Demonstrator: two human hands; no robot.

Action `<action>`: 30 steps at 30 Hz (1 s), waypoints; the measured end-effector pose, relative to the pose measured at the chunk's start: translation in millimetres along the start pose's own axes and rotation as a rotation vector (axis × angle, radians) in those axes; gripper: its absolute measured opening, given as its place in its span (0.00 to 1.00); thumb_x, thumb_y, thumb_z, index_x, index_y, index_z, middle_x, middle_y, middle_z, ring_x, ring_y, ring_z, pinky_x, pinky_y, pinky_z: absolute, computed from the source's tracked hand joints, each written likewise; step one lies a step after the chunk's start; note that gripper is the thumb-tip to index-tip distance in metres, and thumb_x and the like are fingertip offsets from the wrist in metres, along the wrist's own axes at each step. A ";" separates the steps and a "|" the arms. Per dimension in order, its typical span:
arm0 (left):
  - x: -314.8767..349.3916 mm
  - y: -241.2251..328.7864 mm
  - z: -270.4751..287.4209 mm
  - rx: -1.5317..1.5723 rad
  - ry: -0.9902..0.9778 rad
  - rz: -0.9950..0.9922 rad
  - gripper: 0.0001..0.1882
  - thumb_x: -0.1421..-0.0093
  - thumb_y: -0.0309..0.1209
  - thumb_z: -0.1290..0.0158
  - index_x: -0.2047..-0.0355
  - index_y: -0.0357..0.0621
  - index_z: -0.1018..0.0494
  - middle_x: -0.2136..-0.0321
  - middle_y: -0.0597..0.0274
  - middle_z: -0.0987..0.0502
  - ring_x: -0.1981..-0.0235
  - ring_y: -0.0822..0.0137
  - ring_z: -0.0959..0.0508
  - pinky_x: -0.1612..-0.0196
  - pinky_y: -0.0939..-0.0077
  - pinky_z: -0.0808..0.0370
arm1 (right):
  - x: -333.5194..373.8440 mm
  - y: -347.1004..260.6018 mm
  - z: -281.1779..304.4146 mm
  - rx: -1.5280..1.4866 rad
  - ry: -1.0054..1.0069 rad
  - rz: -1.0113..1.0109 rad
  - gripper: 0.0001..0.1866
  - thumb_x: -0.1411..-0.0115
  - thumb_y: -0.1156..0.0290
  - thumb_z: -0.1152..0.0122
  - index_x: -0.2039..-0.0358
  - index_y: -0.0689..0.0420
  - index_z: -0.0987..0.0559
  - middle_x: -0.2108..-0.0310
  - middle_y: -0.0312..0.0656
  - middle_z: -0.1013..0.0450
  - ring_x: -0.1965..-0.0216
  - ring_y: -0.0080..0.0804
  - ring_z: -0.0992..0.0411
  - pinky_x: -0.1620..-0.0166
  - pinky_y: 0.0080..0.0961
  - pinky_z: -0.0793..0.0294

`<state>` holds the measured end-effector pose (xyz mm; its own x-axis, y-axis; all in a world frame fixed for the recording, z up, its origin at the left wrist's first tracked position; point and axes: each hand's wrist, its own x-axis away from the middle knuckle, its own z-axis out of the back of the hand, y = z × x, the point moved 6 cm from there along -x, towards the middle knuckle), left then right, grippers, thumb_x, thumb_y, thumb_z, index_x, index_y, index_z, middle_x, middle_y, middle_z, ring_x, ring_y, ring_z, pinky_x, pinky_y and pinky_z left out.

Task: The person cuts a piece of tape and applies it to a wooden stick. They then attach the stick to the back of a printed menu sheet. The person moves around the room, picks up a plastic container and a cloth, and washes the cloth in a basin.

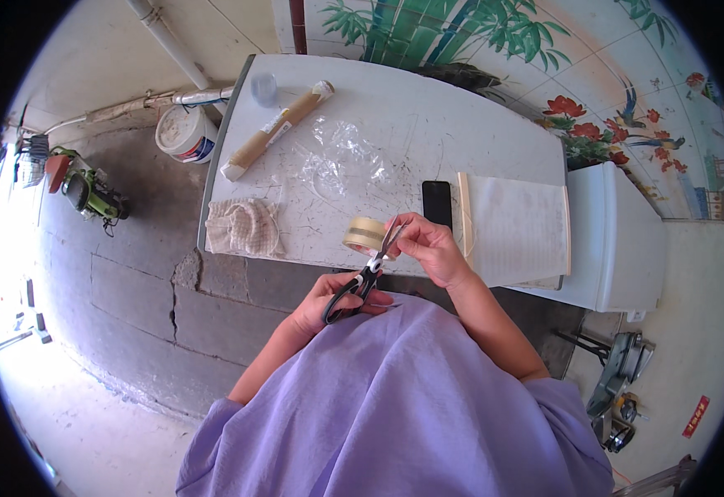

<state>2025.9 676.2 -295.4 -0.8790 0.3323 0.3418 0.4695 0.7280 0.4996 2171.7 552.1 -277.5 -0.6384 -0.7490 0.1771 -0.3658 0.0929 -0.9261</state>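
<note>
My left hand (326,305) is wrapped round the black handles of a pair of scissors (354,290), close to my body at the table's front edge. The blades point up and away, slightly parted. At their tips, my right hand (430,248) is closed in a pinch; what lies between its fingers is too small to make out. Just left of those fingers, a roll of tan tape (365,233) rests near the table's edge. A black phone (437,203) lies flat beyond my right hand.
On the white table (428,124) lie crumpled clear plastic (341,157), a long brown wrapped roll (277,131), a clear cup (263,89), a checked cloth (243,227) and a white sheet with wooden edge strips (519,224). A white bucket (186,134) stands left of it.
</note>
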 end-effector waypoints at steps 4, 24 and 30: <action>7.6 10.7 4.9 0.184 0.065 -0.106 0.28 0.46 0.24 0.45 0.42 0.33 0.33 0.55 0.36 0.23 0.51 0.48 0.22 0.44 0.54 0.25 | 1.4 0.1 10.6 0.038 -0.038 0.046 0.04 0.38 0.80 0.42 0.71 0.60 0.24 0.56 0.41 0.28 0.59 0.29 0.27 0.52 0.31 0.27; 13.1 8.6 58.7 0.014 0.262 -0.105 0.29 0.42 0.28 0.44 0.41 0.33 0.36 0.66 0.45 0.20 0.66 0.54 0.17 0.63 0.67 0.16 | -8.8 28.3 27.8 -0.125 0.178 -0.175 0.16 0.35 0.68 0.47 0.51 0.65 0.24 0.60 0.45 0.24 0.57 0.34 0.25 0.49 0.31 0.29; 10.6 21.9 79.3 -1.410 0.737 -0.265 0.34 0.51 0.25 0.40 0.43 0.31 0.36 0.66 0.49 0.21 0.65 0.59 0.20 0.59 0.65 0.25 | -10.8 33.8 33.7 -0.286 0.113 -0.130 0.15 0.35 0.60 0.43 0.60 0.61 0.22 0.58 0.45 0.24 0.55 0.35 0.25 0.47 0.33 0.30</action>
<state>2020.3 743.2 -343.9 -0.9101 -0.3563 0.2117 0.3828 -0.5269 0.7588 2189.0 541.2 -322.0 -0.6392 -0.6908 0.3380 -0.6140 0.1937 -0.7652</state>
